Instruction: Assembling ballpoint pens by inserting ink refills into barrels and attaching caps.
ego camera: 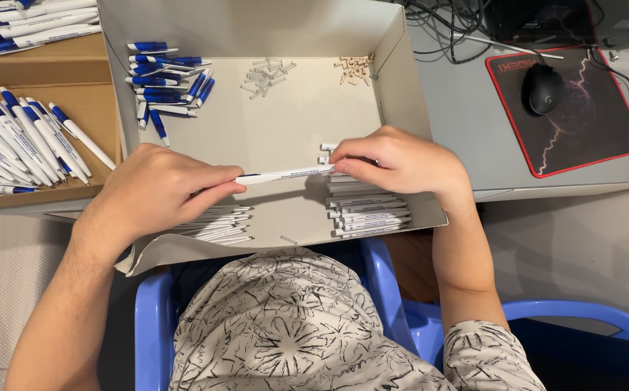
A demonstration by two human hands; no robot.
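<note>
A shallow cardboard tray [401, 108] sat on the grey surface [466, 137]. Over it, left hand [151, 192] and right hand [394, 161] each pinched an end of the white pen barrel [285, 174], grips closed tight. A slip there could have dropped it among the loose springs [265, 76].

Bright, even overhead light; soft shadows, sharp focus.

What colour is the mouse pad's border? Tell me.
Red, around the dark mouse pad with lightning-like streaks; the head view shows it, at upper right.
</note>
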